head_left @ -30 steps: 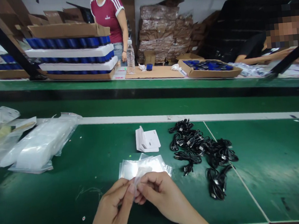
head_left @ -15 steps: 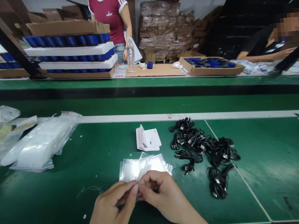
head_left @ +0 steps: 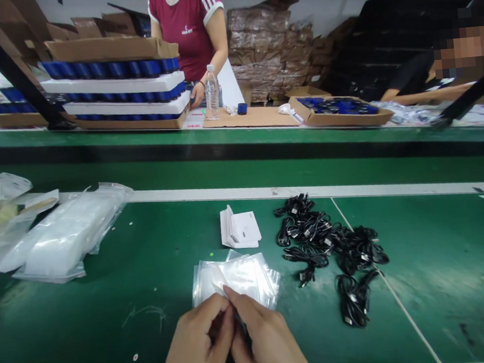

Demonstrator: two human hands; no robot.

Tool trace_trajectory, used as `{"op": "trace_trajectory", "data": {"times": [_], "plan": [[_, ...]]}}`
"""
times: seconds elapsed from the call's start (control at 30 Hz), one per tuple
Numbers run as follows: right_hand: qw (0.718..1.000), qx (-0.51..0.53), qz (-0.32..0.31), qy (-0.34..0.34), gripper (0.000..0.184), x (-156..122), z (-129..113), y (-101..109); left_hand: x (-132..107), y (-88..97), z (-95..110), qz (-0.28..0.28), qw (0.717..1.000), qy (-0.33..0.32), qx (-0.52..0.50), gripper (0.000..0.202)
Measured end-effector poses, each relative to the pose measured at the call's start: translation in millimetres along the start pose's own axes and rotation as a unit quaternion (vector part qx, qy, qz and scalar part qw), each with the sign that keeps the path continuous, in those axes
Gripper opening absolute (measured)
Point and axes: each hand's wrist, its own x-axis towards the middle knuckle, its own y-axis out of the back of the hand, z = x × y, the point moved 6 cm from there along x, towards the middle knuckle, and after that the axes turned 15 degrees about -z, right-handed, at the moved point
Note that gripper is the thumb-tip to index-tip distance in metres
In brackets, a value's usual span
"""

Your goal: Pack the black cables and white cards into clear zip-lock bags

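My left hand (head_left: pixel 199 335) and my right hand (head_left: pixel 266 332) meet fingertip to fingertip at the near side of the table. Both are closed in a pinch on a clear plastic bag (head_left: pixel 219 278), whose lower part is hidden by my fingers. Just beyond them lies a loose pile of flat clear plastic bags (head_left: pixel 252 268), overlapping at angles. Behind that pile stands a small stack of white folded leaflets (head_left: pixel 246 228), the front one leaning. Several coiled black USB cables (head_left: pixel 311 226) lie in a heap to the right.
Bulky packs of clear bags (head_left: pixel 66 233) lie at the left. Beyond a raised green ledge (head_left: pixel 221 135) are stacked trays of blue items (head_left: pixel 117 68), a plastic bottle (head_left: pixel 212 93) and an open carton (head_left: pixel 342 119). People stand or sit at the far side.
My right hand has turned more upright and come closer against my left, its index finger now pointing forward along the bag. The person opposite has lowered a hand toward the stacked trays.
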Motion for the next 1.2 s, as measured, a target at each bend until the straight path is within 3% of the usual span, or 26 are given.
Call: {"op": "trace_trajectory", "data": {"times": [0.13,0.27,0.4,0.5,0.67,0.77,0.83,0.93,1.03,1.2], "plan": [[1.000,0.009,-0.018,-0.020,0.025,2.2,1.1,7.7,-3.4,5.6,-1.6,0.043,0.998,-0.017,0.045,0.023],[0.998,-0.046,-0.010,-0.037,0.029,4.5,1.0,8.0,-6.3,10.0,-1.8,0.077,0.993,-0.028,0.081,0.024],[0.982,-0.165,0.081,-0.049,0.022,4.2,-0.2,9.5,-9.0,12.4,-0.3,0.133,0.984,-0.030,0.118,0.026],[0.971,-0.175,0.141,-0.076,0.023,2.8,2.9,16.5,-11.2,13.1,-2.6,0.153,0.981,-0.022,0.122,0.023],[0.984,-0.149,0.087,-0.048,0.019,8.7,3.3,18.3,-12.1,13.7,-10.1,0.136,0.985,-0.005,0.105,0.025],[0.977,-0.177,0.083,-0.083,0.023,9.1,7.6,27.4,-12.2,13.5,-18.2,0.124,0.988,0.027,0.087,0.024],[0.986,-0.131,0.048,-0.089,0.022,12.6,12.1,35.8,-11.2,11.9,-25.2,0.110,0.991,0.049,0.051,0.024],[0.997,0.033,0.015,-0.067,0.010,28.2,20.4,56.1,-7.9,8.3,-38.5,0.087,0.991,0.090,-0.054,0.028],[0.978,0.152,0.100,-0.105,0.039,54.7,40.8,85.4,-3.3,3.1,-47.2,0.055,0.984,0.115,-0.126,0.031],[0.964,0.196,0.067,-0.166,0.051,104.8,73.2,90.9,-2.8,1.3,-51.4,0.052,0.980,0.125,-0.145,0.032]]}}
